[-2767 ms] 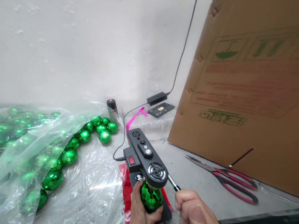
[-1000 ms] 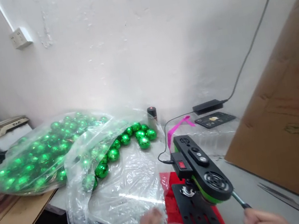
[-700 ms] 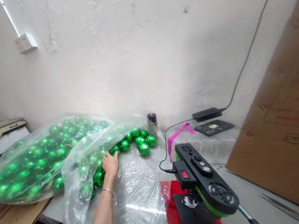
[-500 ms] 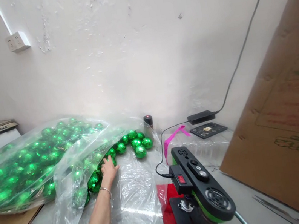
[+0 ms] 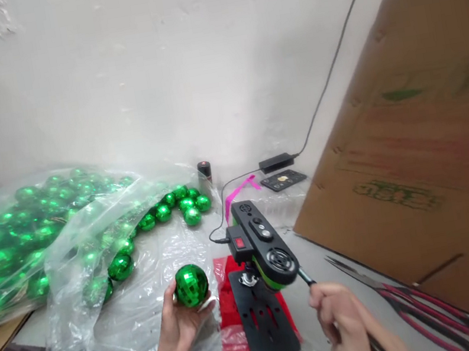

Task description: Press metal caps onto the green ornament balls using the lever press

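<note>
My left hand [image 5: 178, 321] holds a shiny green faceted ball [image 5: 190, 285] in its curled fingers, just left of the black machine [image 5: 260, 248]. The machine's black base plate [image 5: 264, 319] lies bare under its head. My right hand [image 5: 348, 324] is closed round the metal lever [image 5: 306, 277] that sticks out of the machine's right side. Several more green balls [image 5: 176, 204] spill from an open clear plastic bag [image 5: 114, 291] on the table to the left.
A second full bag of green balls [image 5: 6, 237] lies at far left. A large cardboard sheet [image 5: 415, 157] leans at right, with red-handled pliers [image 5: 399, 300] before it. A power adapter [image 5: 276, 162], a small black panel [image 5: 282, 180] and a dark canister [image 5: 204, 173] sit near the wall.
My left hand reached into the open bag, took one green ball and carried it back beside the machine. The ball held under the machine head earlier is gone. My right hand stays on the lever.
</note>
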`<state>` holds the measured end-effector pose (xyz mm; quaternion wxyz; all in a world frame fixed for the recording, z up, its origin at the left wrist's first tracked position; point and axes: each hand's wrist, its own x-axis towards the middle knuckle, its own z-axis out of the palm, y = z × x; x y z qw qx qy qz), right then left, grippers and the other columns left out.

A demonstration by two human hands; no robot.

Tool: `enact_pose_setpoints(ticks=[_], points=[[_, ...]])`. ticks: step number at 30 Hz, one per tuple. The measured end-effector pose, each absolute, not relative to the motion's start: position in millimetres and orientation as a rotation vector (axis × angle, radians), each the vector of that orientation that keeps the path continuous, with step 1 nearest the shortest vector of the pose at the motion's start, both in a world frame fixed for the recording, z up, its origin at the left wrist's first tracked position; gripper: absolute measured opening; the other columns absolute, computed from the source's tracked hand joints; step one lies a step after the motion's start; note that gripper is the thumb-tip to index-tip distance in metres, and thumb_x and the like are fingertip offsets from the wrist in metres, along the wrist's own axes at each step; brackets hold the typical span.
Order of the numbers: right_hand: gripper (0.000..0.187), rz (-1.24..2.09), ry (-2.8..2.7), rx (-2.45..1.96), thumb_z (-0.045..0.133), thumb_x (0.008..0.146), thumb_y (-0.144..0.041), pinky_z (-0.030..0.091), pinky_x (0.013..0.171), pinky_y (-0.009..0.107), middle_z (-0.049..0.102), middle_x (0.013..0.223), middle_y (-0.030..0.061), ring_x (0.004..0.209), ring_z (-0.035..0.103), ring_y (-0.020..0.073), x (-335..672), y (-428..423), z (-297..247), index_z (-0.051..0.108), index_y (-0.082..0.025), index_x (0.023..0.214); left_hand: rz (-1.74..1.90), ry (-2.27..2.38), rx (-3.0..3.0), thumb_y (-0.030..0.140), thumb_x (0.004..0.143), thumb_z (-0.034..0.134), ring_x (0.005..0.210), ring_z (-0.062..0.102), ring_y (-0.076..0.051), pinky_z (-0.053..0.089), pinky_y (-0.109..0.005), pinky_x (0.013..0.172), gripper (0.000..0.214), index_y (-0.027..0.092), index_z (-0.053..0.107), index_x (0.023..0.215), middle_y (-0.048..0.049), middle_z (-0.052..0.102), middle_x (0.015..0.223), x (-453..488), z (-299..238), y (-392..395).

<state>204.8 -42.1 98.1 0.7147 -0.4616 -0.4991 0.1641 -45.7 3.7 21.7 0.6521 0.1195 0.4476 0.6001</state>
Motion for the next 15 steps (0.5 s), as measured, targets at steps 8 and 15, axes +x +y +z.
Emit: enact_pose_setpoints(ticks=[8, 15], points=[[0.054, 0.357, -1.183, -0.991, 0.056, 0.114, -0.047, 0.045, 0.054, 0.028, 0.055, 0.064, 0.0011, 0.058, 0.054, 0.0146, 203, -40, 131, 0.049, -0.023, 0.066, 1.154, 0.77, 0.132, 0.065, 0.076, 0.088, 0.084, 0.084, -0.025, 0.069, -0.034, 0.073, 0.062, 0.015, 0.079, 0.11, -0.015, 0.088, 0.104, 7, -3, -26], [0.032, 0.262, -1.25, -0.937, 0.064, 0.112, -0.039, 0.053, 0.058, 0.024, 0.075, 0.086, 0.0038, 0.065, 0.068, 0.0137, 209, -39, 116, 0.069, -0.022, 0.085, 1.215, 1.003, 0.288, 0.077, 0.075, 0.084, 0.089, 0.083, -0.028, 0.068, -0.038, 0.077, 0.076, 0.016, 0.077, 0.12, -0.0158, 0.087, 0.111, 18, -11, -39]])
